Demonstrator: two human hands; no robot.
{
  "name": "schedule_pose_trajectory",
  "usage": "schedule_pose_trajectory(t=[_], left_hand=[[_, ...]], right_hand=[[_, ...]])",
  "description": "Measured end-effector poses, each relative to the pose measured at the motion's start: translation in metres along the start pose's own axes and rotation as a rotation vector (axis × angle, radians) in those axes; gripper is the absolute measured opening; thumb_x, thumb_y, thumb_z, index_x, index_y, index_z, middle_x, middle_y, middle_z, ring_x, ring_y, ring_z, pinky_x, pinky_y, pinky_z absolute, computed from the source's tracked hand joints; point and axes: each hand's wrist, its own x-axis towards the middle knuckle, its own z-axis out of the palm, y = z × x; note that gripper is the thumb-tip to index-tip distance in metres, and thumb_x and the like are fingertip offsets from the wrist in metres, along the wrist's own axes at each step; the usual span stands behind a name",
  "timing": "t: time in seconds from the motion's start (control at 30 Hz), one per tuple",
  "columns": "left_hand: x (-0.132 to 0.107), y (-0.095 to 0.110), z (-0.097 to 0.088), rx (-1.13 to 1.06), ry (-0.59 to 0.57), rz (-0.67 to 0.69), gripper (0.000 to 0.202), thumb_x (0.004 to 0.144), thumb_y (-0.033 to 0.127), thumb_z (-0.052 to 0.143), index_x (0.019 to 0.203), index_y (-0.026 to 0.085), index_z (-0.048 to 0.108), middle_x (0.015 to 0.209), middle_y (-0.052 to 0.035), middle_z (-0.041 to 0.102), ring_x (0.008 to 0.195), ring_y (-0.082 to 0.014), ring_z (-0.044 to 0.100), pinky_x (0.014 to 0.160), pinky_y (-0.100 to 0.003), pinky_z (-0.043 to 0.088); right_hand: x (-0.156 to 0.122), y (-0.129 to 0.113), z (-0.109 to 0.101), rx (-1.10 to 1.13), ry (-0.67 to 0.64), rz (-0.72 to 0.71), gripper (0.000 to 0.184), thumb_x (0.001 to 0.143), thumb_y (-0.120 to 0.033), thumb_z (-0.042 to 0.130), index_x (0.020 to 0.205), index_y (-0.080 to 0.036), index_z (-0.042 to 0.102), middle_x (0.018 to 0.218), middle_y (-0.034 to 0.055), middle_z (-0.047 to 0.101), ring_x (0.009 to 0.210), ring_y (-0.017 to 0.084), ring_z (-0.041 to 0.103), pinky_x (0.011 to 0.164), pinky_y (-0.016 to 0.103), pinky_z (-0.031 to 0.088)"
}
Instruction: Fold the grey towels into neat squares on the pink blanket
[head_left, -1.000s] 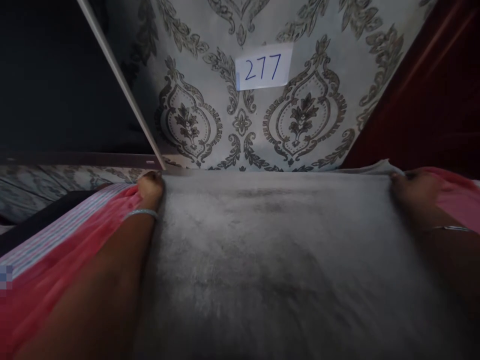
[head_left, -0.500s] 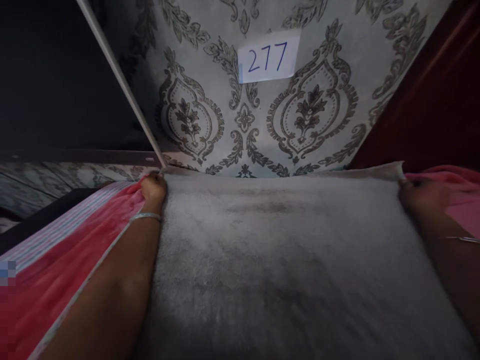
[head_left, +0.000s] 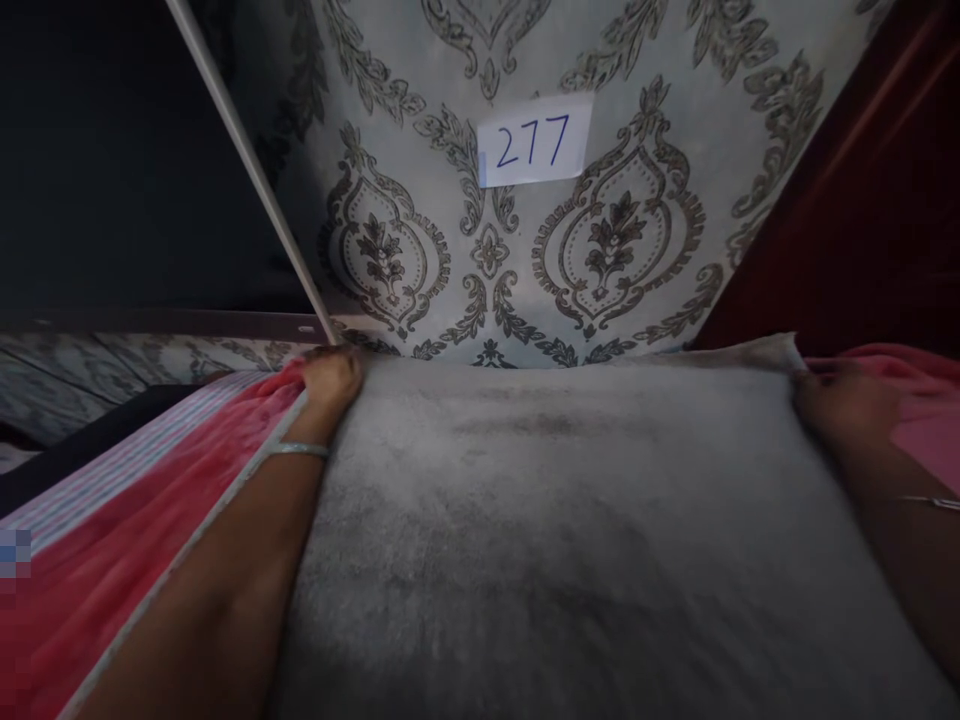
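Observation:
A grey blanket with dark smudges is spread out in front of me, its far edge against the wall. My left hand is closed on its far left corner. Beside that hand lies a red-pink blanket with a light border, bunched near my fingers. At the far right corner, my right hand is closed on the grey blanket, and a small flap stands up there. The right fingers are dim and blurred. More pink cloth lies beyond the right hand.
Patterned wallpaper rises behind, with a paper sign reading 277. A large dark screen stands at the left. A dark red panel borders the right. Striped cloth lies at the left beside a black surface.
My left hand has shifted slightly right with the blanket corner. My right hand has moved a little left. The wall sits lower in view.

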Motion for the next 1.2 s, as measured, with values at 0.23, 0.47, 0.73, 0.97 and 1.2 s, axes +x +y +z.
schedule_pose_trajectory(t=[0.23, 0.47, 0.73, 0.97, 1.2], left_hand=[[-0.042, 0.102, -0.016, -0.445, -0.191, 0.91, 0.055, 0.103, 0.047, 0.033, 0.143, 0.019, 0.058, 0.145, -0.0112, 0.061, 0.137, -0.025, 0.053, 0.118, -0.042, 0.038], [-0.101, 0.148, 0.002, -0.349, -0.423, 1.264, 0.07, 0.101, 0.065, 0.031, 0.162, 0.031, 0.029, 0.17, -0.0057, 0.023, 0.159, -0.0285, 0.013, 0.128, -0.053, 0.007], [-0.066, 0.113, 0.023, -0.245, -0.358, 1.008, 0.068, 0.102, 0.064, 0.028, 0.162, 0.032, 0.029, 0.17, -0.0063, 0.026, 0.158, -0.0289, 0.019, 0.126, -0.053, 0.013], [-0.03, 0.01, 0.02, -0.059, -0.387, 0.594, 0.062, 0.103, 0.05, 0.031, 0.159, 0.023, 0.038, 0.166, -0.0095, 0.035, 0.155, -0.0271, 0.028, 0.126, -0.048, 0.016], [-0.026, -0.022, 0.023, 0.053, -0.181, 0.221, 0.056, 0.103, 0.046, 0.029, 0.146, 0.022, 0.055, 0.153, -0.0144, 0.053, 0.145, -0.0335, 0.042, 0.121, -0.057, 0.022]], right_hand=[[-0.044, -0.065, -0.034, 0.193, 0.028, -0.716, 0.054, 0.097, -0.044, 0.042, 0.134, -0.011, 0.064, 0.132, 0.0216, 0.065, 0.125, 0.036, 0.058, 0.105, 0.048, 0.045], [-0.153, -0.12, 0.015, 0.16, -0.523, -1.379, 0.066, 0.099, -0.065, 0.038, 0.159, -0.036, 0.038, 0.165, 0.0048, 0.035, 0.15, 0.034, 0.034, 0.119, 0.061, 0.029], [-0.087, -0.077, 0.026, 0.079, -0.517, -1.066, 0.055, 0.097, -0.053, 0.046, 0.147, -0.033, 0.054, 0.155, 0.0053, 0.052, 0.145, 0.03, 0.043, 0.119, 0.053, 0.033], [-0.008, -0.008, 0.02, 0.006, -0.397, -0.715, 0.027, 0.092, -0.031, 0.05, 0.111, -0.024, 0.068, 0.135, 0.0111, 0.066, 0.132, 0.033, 0.055, 0.117, 0.049, 0.036], [-0.009, 0.009, 0.025, -0.001, -0.21, -0.495, 0.031, 0.096, -0.036, 0.037, 0.106, -0.026, 0.065, 0.108, 0.0139, 0.07, 0.126, 0.044, 0.055, 0.104, 0.06, 0.042]])
